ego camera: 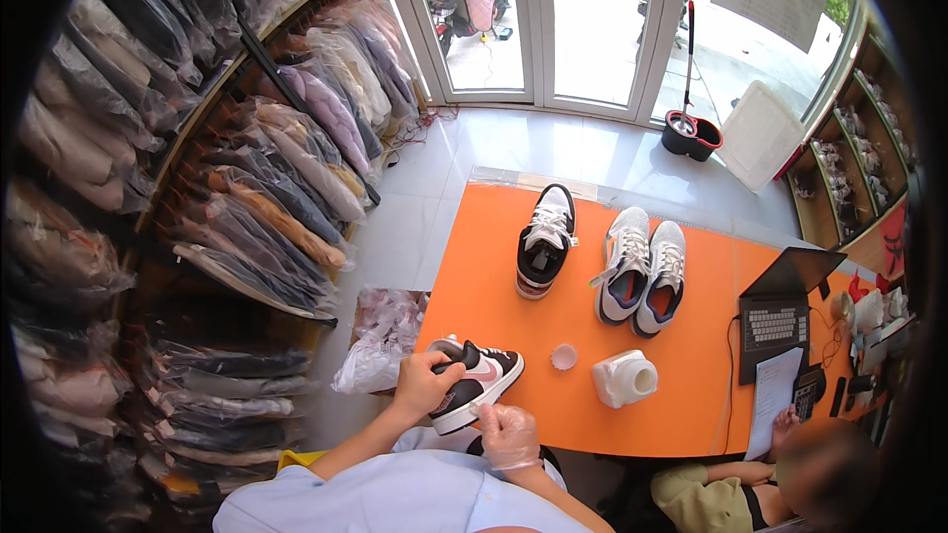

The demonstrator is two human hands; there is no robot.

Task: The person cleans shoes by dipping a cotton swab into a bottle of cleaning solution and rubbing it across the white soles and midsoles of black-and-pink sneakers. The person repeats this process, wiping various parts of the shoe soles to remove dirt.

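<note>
A black, white and pink sneaker [485,377] is held by its heel collar in my left hand [428,383], its side turned up and its toe pointing right. My right hand [511,435], in a clear plastic glove, is closed with its fingertips at the white midsole near the heel. A small white bit [474,409] shows at those fingertips; what it is I cannot make out. On the orange tabletop [474,274] stand an uncapped white plastic bottle [626,379] and, left of it, a white scalloped cap [563,357].
Farther back stand a black-and-white sneaker [546,240] and a pair of pale grey running shoes [643,270]. An open laptop [775,318] and papers [774,400] lie right, beside a seated person [703,496]. Plastic-covered garments [281,185] hang left.
</note>
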